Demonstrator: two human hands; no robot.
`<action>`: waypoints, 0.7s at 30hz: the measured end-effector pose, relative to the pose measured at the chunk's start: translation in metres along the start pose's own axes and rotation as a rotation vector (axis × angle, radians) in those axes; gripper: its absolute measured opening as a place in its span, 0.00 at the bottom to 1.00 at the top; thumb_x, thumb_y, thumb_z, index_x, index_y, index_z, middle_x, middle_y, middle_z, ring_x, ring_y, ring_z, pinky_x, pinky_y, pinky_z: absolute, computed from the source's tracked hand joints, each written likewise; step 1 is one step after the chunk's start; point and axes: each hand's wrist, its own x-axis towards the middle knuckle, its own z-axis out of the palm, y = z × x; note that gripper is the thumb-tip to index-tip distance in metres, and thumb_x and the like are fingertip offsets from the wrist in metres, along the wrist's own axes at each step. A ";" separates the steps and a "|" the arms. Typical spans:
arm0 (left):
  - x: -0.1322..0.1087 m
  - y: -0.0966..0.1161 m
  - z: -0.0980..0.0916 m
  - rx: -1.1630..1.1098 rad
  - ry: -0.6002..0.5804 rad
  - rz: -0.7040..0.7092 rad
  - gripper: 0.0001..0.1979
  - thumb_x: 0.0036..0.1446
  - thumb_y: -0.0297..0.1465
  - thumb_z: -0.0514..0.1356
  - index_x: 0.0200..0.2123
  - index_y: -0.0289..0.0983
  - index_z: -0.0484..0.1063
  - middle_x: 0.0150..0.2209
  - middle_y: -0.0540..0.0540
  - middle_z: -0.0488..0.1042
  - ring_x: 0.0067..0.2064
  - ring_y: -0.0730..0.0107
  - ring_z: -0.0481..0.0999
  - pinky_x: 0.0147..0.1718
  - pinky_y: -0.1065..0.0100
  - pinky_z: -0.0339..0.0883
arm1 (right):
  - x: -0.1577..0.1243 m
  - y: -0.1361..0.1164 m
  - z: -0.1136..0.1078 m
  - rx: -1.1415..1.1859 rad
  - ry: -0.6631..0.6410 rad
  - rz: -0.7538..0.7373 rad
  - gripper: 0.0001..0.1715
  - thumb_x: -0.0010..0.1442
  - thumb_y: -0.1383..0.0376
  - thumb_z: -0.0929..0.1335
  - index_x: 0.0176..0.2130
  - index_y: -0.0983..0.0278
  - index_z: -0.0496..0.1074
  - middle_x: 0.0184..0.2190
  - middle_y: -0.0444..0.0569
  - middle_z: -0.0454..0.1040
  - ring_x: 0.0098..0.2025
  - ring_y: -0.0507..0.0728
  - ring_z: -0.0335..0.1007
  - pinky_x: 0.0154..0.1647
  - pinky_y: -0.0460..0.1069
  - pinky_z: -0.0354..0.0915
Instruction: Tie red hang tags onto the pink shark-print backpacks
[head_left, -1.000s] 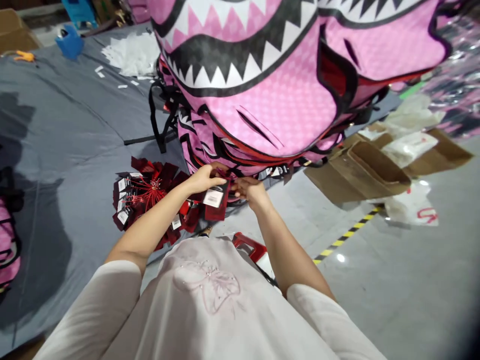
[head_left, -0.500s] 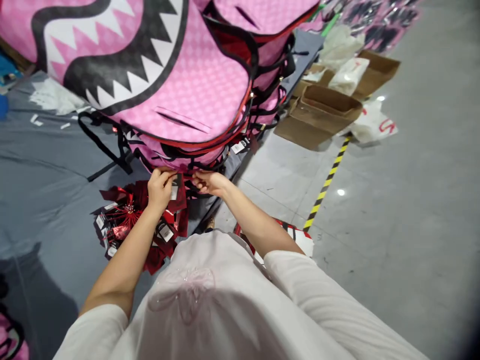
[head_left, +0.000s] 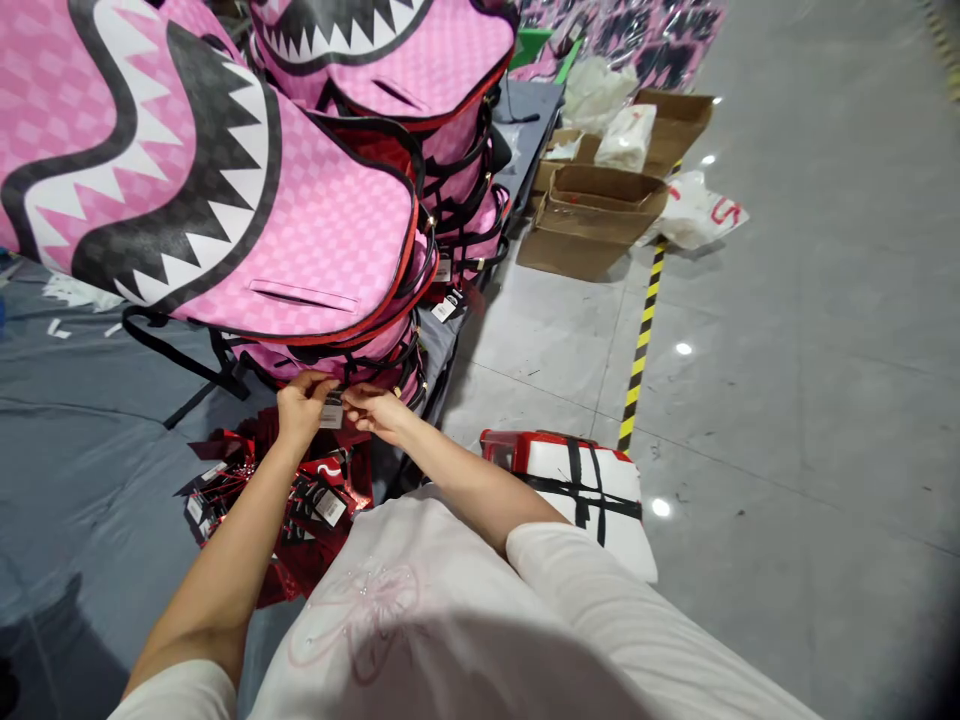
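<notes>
A stack of pink backpacks with a black-and-white shark-mouth print stands just beyond my hands. My left hand is closed, its thumb and fingers pinching at a hang tag with a pale label. Close on its right, my right hand is also closed, fingertips pinched at the tag's upper edge; any string there is too small to make out. Below my hands lies a pile of dark red and black hang tags with red strings and white labels, partly covered by my left forearm.
A second backpack stack rises behind. Cardboard boxes and white plastic bags lie on the grey floor beside yellow-black tape. At my right is a white seat-like thing with black straps. Paper scraps lie on the grey-covered table.
My view has shifted, so the backpacks sit further left and the white strapped thing shows more fully. Both hands stay close together at the tag, now lower in view.
</notes>
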 end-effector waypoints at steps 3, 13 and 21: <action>0.000 -0.005 -0.004 -0.029 -0.030 -0.046 0.12 0.55 0.37 0.59 0.35 0.37 0.78 0.33 0.47 0.81 0.35 0.66 0.78 0.38 0.69 0.70 | 0.001 -0.001 0.000 0.036 -0.048 0.006 0.19 0.41 0.63 0.79 0.31 0.66 0.72 0.26 0.44 0.73 0.25 0.47 0.67 0.22 0.41 0.59; 0.001 0.002 -0.006 0.273 -0.171 -0.033 0.12 0.59 0.34 0.56 0.39 0.42 0.79 0.40 0.47 0.81 0.41 0.62 0.80 0.43 0.66 0.70 | 0.028 0.003 0.019 -0.062 0.247 -0.317 0.21 0.38 0.53 0.77 0.25 0.63 0.70 0.15 0.38 0.63 0.19 0.48 0.55 0.18 0.44 0.47; 0.005 0.006 -0.007 0.311 -0.238 -0.032 0.12 0.59 0.34 0.56 0.41 0.42 0.79 0.40 0.46 0.81 0.41 0.62 0.80 0.42 0.66 0.69 | 0.029 0.004 0.022 -0.089 0.282 -0.368 0.20 0.39 0.52 0.76 0.23 0.62 0.70 0.16 0.39 0.63 0.21 0.49 0.56 0.21 0.45 0.50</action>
